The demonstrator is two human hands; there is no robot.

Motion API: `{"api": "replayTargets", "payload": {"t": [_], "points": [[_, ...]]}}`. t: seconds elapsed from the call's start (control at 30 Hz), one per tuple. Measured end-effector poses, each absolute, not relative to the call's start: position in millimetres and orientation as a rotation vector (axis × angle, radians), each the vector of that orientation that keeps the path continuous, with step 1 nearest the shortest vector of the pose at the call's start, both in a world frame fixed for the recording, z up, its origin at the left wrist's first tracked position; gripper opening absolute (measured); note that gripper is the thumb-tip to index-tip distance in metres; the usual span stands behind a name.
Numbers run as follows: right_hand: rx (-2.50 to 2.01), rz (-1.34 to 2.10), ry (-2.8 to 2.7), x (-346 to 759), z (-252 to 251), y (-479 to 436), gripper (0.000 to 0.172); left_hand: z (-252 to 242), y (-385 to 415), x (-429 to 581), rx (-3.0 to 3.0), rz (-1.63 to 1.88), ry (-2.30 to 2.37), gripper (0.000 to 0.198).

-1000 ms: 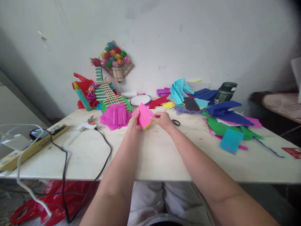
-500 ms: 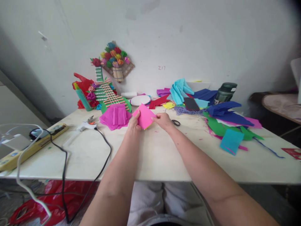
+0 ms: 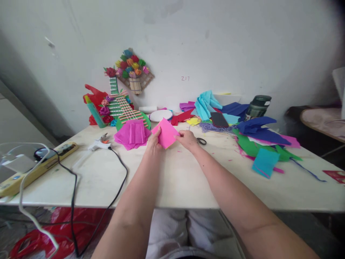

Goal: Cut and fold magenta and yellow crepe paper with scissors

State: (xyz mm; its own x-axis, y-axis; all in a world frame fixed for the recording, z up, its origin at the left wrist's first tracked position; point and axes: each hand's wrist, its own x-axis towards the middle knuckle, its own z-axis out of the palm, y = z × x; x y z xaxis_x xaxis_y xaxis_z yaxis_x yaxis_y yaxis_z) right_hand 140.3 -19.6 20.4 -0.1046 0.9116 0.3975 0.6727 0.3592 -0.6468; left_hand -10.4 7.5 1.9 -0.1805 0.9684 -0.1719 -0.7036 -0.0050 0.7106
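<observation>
A small stack of paper squares, pink on top (image 3: 166, 133), is held tilted just above the white table (image 3: 178, 176). My left hand (image 3: 154, 142) grips its left edge with the thumb on top. My right hand (image 3: 187, 138) pinches its right corner. A thin yellow edge shows under the pink sheet. Just left of the hands lies a pile of magenta tissue paper (image 3: 132, 133). Black scissors (image 3: 201, 141) lie right behind my right hand.
A glue gun (image 3: 99, 144) with a black cord lies at the left, near a yellow power strip (image 3: 35, 167). Paper-flower crafts (image 3: 118, 104) lean on the wall. Coloured paper scraps (image 3: 256, 136), a dark phone (image 3: 219, 119) and a green bottle (image 3: 258, 104) crowd the right.
Hardly anything differs: the pink stack has tipped slightly and my right fingers have shifted a little along its corner.
</observation>
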Motion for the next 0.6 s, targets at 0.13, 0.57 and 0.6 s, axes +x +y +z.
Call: {"api": "replayTargets", "payload": {"t": [0.13, 0.57, 0.6], "points": [[-1.441, 0.375, -1.87, 141.5, 15.6, -16.1, 0.03, 6.0, 4.1, -6.4, 0.491, 1.755, 0.772, 0.027], [-1.332, 0.347, -1.707, 142.4, 5.3, -7.1, 0.02, 4.5, -2.8, -2.9, 0.731, 1.721, 0.763, 0.031], [-1.33, 0.345, -1.707, 142.3, 5.0, -6.9, 0.019, 4.7, -3.3, -2.6, 0.738, 1.715, 0.776, 0.031]]}}
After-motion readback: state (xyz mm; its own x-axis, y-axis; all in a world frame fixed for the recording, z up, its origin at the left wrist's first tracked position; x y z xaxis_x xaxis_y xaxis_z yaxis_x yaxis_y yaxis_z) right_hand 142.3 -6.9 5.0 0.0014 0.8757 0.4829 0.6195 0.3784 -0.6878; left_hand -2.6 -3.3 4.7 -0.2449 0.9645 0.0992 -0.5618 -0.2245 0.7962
